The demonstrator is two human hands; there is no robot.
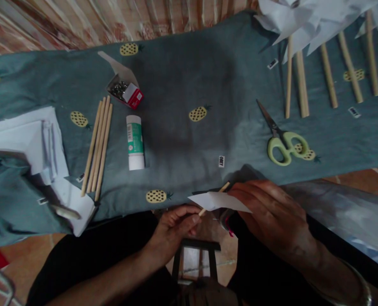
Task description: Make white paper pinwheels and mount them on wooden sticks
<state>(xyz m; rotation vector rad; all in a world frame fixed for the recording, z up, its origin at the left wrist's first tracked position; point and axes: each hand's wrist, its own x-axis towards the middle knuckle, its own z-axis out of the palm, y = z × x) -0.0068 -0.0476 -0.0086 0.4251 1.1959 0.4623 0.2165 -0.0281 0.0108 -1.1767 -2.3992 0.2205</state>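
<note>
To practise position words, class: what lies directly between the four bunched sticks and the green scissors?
The head view shows the glue stick lying there, then printed cloth up to the scissors.

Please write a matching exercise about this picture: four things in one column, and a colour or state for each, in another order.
1. scissors
2. box
3. tube
4. left hand

A. pinching a thin stick
B. white and green
C. pale-green-handled
D. open, with small metal pieces inside

Pairs: 1-C, 2-D, 3-B, 4-A
</note>
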